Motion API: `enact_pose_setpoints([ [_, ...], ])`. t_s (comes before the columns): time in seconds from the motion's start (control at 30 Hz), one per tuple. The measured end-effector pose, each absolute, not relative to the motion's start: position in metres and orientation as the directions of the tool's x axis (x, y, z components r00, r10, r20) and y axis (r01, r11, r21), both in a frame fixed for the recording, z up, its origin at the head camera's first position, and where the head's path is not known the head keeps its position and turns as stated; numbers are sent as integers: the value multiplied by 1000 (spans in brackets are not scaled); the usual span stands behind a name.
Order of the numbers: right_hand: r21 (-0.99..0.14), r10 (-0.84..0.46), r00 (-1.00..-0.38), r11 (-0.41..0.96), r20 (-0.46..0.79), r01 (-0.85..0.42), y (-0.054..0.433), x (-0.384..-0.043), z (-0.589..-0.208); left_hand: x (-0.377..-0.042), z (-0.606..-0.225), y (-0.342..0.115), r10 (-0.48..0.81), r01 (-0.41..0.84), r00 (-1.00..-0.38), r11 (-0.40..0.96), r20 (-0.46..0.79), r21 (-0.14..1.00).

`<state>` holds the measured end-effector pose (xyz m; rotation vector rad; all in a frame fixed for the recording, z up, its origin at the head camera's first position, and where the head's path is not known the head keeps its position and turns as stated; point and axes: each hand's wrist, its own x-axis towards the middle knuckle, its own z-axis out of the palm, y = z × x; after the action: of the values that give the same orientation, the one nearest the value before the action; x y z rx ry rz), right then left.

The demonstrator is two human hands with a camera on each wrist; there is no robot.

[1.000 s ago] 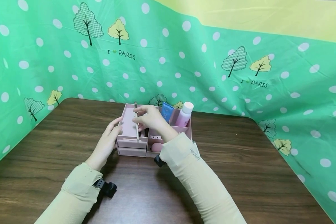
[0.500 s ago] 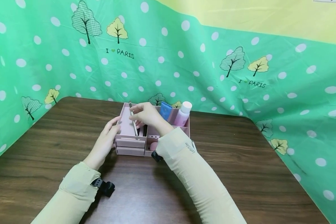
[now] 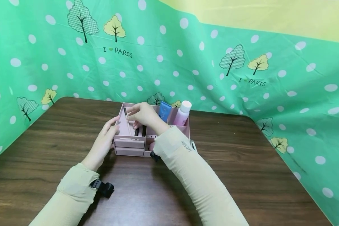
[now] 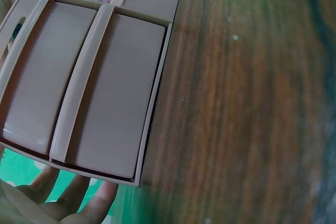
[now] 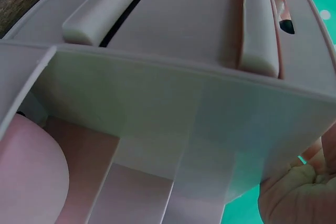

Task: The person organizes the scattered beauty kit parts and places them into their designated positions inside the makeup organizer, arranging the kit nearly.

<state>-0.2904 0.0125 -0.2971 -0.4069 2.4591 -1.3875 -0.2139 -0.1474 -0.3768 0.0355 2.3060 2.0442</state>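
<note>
A pink cosmetics organizer [image 3: 129,143] stands on the table, two closed drawers at its lower left front. My right hand [image 3: 145,115] is over its upper left compartment, fingertips pinching a slim pencil-like stick [image 3: 129,127] with a dark end and pale shaft. The stick slants inside that compartment, beside two dark slender items [image 3: 144,131]. My left hand [image 3: 104,141] rests against the organizer's left side, fingers fairly straight. In the left wrist view, its fingers [image 4: 73,195] reach along that side. The right wrist view shows the drawer fronts [image 5: 184,14] and part of the right hand [image 5: 296,192].
A blue tube [image 3: 164,111] and a pink bottle with a white cap [image 3: 182,113] stand in the back right compartments. A rounded pink object [image 5: 31,169] sits in the lower front compartment. Pale slim items [image 3: 194,146] show at the right side. A green curtain [image 3: 203,62] hangs behind the table.
My right hand has moved left and lowered the stick into the upper left compartment; its lower end has swung from the front rim inward. The left hand stays at the organizer's side.
</note>
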Motion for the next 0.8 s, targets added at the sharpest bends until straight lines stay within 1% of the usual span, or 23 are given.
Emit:
enact_pose_setpoints([
  [0.27,-887,-390,-917,449,-86,-108,16,-286,-296,-214,-376,-147,47,-29,-998,130,-35,991],
  [0.47,-889,-409,-912,433,-45,-151,23,-273,-290,-215,-377,-147,42,-27,-999,132,-33,991],
  [0.8,-896,-425,-905,406,-11,-180,38,-253,-287,-213,-376,-147,44,-29,-998,135,-35,990],
])
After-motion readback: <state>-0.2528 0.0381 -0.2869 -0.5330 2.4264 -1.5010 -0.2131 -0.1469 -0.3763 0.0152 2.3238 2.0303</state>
